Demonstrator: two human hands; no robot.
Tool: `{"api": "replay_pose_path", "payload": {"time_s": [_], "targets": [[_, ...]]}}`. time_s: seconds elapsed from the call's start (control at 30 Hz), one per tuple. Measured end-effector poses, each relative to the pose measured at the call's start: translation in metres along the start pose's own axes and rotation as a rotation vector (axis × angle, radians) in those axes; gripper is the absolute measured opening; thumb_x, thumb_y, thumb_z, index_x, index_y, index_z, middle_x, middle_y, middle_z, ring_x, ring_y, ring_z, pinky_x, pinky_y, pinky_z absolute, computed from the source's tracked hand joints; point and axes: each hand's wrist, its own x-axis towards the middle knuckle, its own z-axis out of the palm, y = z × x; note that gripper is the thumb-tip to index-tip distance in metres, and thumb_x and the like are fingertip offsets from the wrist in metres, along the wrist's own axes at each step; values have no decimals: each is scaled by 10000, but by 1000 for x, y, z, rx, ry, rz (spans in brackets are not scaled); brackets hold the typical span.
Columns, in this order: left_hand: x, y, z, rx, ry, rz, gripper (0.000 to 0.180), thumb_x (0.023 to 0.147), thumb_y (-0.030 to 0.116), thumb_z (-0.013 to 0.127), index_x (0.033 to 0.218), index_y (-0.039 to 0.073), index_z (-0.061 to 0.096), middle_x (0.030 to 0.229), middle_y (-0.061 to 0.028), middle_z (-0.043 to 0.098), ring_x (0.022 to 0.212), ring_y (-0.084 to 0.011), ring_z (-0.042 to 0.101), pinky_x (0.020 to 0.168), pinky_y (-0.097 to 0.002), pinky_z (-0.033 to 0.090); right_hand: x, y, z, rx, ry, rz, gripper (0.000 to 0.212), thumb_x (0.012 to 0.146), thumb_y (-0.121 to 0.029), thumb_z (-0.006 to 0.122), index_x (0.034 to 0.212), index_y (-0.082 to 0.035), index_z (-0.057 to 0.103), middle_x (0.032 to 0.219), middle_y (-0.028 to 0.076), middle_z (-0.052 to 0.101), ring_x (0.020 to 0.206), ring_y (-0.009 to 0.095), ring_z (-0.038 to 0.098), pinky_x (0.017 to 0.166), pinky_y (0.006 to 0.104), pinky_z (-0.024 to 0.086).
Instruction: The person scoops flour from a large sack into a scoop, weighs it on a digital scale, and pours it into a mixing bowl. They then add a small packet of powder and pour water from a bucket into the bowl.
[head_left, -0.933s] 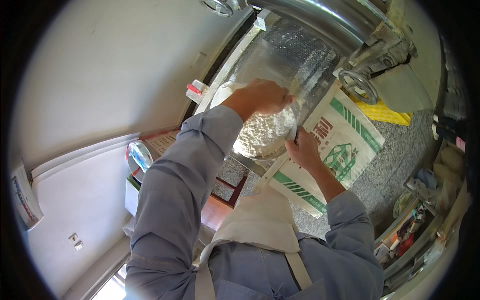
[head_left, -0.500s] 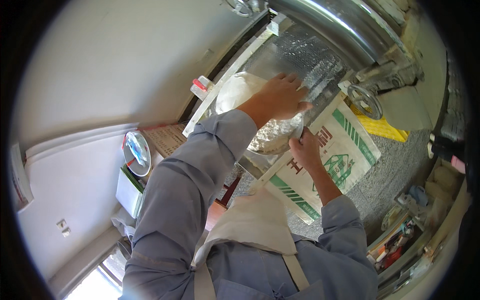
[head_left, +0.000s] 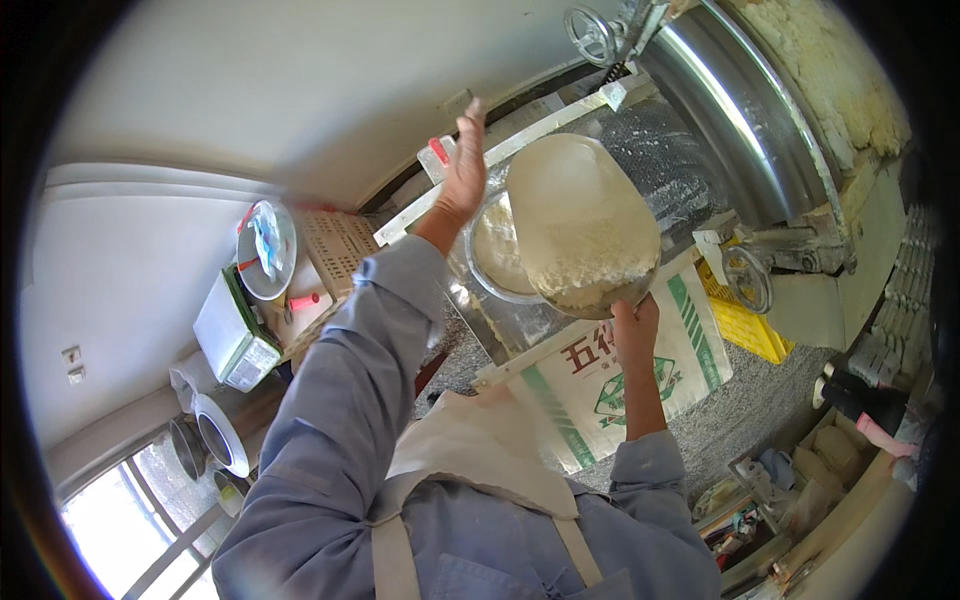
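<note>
My right hand (head_left: 634, 335) grips the near rim of a wide, shallow scoop (head_left: 590, 185), pale inside, with white flour (head_left: 600, 268) gathered toward the held end. Partly under the scoop's left side is a round metal bowl (head_left: 478, 270) with more flour in it. The bowl rests on the flour-dusted metal bed of a roller machine (head_left: 625, 135). Raised to the left of the bowl, my left hand (head_left: 465, 165) is seen edge-on, fingers stretched out and holding nothing.
A large steel roller (head_left: 735, 110) and handwheels (head_left: 748, 278) flank the bed at the far right. A printed cloth sack (head_left: 620, 390) hangs along the near edge. Yellow crate (head_left: 765, 335) stands right; a crate (head_left: 330, 245), basin and white box (head_left: 235, 330) stand left.
My left hand has lifted from above the flour and swung left. The scoop in my right hand now shows its pale inside, and the bowl beneath is more visible. The view has shifted.
</note>
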Motion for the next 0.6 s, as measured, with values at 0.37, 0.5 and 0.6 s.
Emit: {"api": "replay_pose_path", "payload": {"time_s": [0.37,0.5,0.6], "targets": [[-19,-9,39,411,33,279,605,942,394,151,1287,-78,308,1370,-240,254,1310,-345,164,1064,-344,148,-8,5,-3,12,14,-91,281,703,-67,458,938,80,500,793,74,545,640,95,486,542,218,413],[-17,-4,47,380,55,314,579,944,363,155,1290,-77,300,1369,-238,257,1309,-352,165,1063,-351,145,-10,-1,-2,23,33,-94,254,704,-68,460,908,80,494,748,78,541,567,96,476,463,222,408],[-22,-1,53,293,12,276,531,943,307,168,1325,-56,231,1396,-215,210,1321,-327,132,1068,-345,123,-10,-8,-3,78,35,-13,210,717,-66,453,875,71,476,675,61,522,477,83,432,401,226,384]]}}
